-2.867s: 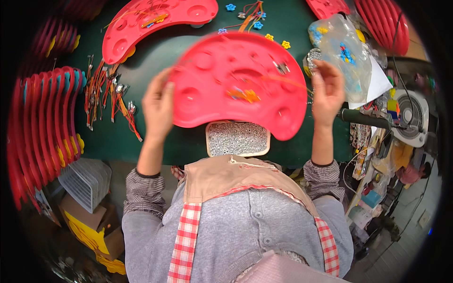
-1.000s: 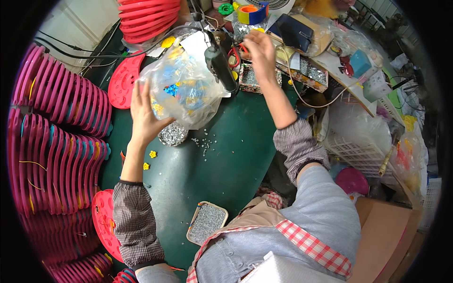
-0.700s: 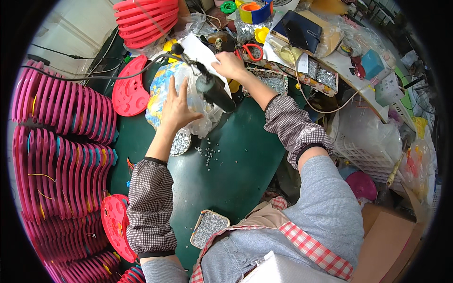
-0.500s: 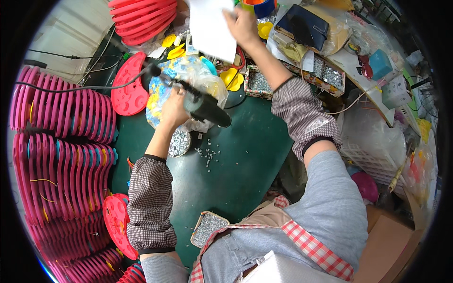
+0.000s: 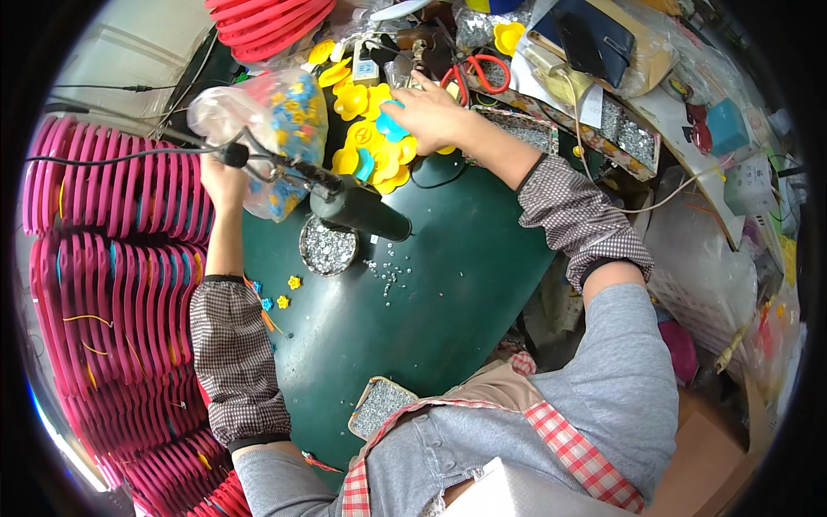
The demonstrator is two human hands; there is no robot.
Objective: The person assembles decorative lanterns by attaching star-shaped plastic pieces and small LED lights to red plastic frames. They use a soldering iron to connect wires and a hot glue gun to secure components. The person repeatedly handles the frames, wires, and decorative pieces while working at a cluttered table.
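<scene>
Since 0.5 s ago, right hand (image 5: 428, 114) has dropped the white sheet and lowered onto the yellow flower pieces (image 5: 366, 142), fingers spread. Left hand (image 5: 222, 177) grips the clear bag of coloured bits (image 5: 271, 129), held above the green worktop (image 5: 431, 284), long axis running upper-left to lower-right.

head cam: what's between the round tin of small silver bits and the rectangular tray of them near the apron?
Between the round tin and the rectangular tray, head view: loose silver bits scattered near the tin, then bare green tabletop.
</scene>
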